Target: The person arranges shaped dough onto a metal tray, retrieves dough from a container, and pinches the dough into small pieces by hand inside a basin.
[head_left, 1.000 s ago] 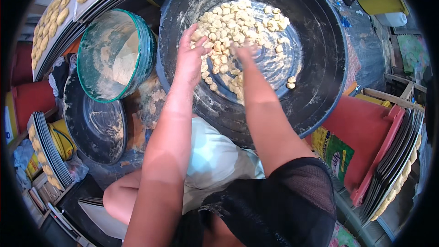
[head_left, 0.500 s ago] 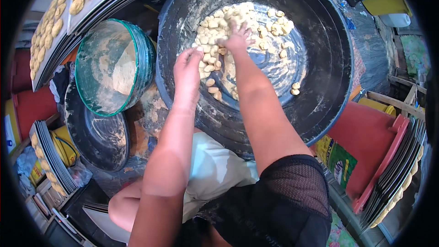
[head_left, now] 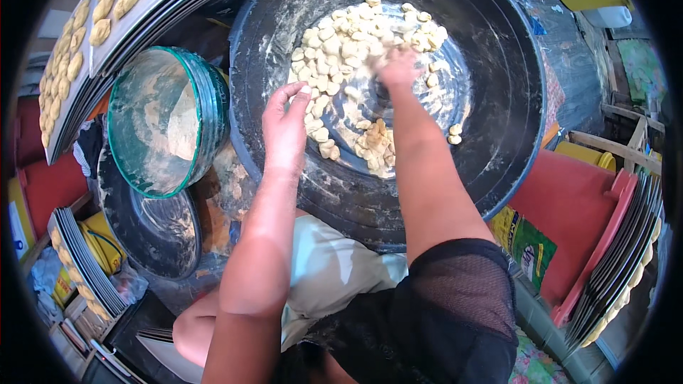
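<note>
Many small pale dough pieces [head_left: 331, 46] lie heaped in a wide black basin [head_left: 491, 135], dusted with flour. My right hand [head_left: 398, 70] is over the right side of the heap, its fingers spread and somewhat blurred, with dough pieces around them. At the heap's left edge my left hand [head_left: 284, 119] is held with thumb and fingertips together in a pinch. Whether a bit of dough is between those tips cannot be made out. A smaller, yellower cluster of dough [head_left: 376, 146] sits nearer me, left of my right forearm.
Left of the basin, a green-rimmed tub [head_left: 153, 124] holds flour, above a black oval basin [head_left: 174, 235]. Stacked trays [head_left: 153, 11] bearing shaped dough rise at the upper left. A red bin [head_left: 569, 220] and more stacked trays [head_left: 619, 263] stand on the right.
My right hand has moved right and slightly nearer me across the dough. The yellower cluster now shows between my arms. My left hand stays beside the heap, still pinched.
</note>
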A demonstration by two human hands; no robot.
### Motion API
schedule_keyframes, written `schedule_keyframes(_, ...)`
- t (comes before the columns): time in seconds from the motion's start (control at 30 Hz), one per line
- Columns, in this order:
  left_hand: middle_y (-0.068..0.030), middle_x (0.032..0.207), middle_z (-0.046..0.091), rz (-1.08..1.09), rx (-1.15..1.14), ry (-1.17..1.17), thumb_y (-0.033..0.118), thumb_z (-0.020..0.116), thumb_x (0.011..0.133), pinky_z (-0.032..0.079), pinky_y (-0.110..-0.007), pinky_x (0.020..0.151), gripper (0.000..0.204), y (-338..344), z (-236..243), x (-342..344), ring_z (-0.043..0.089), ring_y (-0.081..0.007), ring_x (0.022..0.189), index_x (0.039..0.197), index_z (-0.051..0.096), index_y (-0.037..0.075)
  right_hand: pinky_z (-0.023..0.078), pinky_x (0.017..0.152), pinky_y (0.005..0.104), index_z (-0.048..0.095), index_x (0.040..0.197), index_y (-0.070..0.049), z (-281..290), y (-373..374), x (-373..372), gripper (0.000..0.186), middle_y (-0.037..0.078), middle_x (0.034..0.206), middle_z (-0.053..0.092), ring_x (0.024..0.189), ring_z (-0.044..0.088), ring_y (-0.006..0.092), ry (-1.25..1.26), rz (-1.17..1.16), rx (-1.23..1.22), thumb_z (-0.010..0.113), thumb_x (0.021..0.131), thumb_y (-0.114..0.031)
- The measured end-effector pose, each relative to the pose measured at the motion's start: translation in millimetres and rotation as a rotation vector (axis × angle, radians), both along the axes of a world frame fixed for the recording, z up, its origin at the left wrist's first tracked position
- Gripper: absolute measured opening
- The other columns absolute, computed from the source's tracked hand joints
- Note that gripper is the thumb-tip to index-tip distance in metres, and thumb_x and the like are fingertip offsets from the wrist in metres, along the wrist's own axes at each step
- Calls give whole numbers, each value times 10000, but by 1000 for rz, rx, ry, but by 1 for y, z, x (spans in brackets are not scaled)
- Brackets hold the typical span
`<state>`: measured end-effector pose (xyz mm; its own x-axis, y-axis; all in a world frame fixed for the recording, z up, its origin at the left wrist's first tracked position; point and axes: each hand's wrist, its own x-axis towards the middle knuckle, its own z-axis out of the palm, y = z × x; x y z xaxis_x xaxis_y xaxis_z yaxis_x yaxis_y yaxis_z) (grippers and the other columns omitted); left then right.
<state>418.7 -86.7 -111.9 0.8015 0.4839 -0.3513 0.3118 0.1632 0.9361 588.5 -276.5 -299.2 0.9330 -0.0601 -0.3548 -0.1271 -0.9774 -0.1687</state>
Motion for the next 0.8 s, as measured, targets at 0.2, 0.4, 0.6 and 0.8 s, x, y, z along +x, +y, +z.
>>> schedule_keyframes(0.2,-76,1067,607,-53,-64,-19,180,595,894,350,-269,947,273,-20,2,18,514,-144,1042,1081,607,-18,0,991,746,154,1489,-216,-46,-3,-14,1023,237,1526,15,1397,-11,444,-110,-98,220,653,684,-602)
schedule_keyframes(0.4,-76,1066,607,-4,-46,10,176,602,885,345,-271,951,276,0,5,2,512,-147,1044,1076,607,-23,472,889,400,591,1165,-41,10,-19,-69,536,181,1255,511,1043,584,316,126,-42,872,669,780,-407)
schedule_keyframes(0.6,-69,1063,607,14,-85,5,177,600,884,345,-277,945,251,1,2,5,514,-149,1042,1058,608,-4,416,982,456,470,1295,43,5,-118,-128,1064,284,1261,513,1132,548,374,954,-395,509,536,666,-813)
schedule_keyframes(0.8,-46,1022,611,85,-169,11,187,599,872,354,-288,921,247,2,1,2,513,-139,1014,1055,604,21,399,935,366,511,1278,-20,-20,22,-177,727,112,1176,594,1092,530,225,886,-316,1037,672,771,-515)
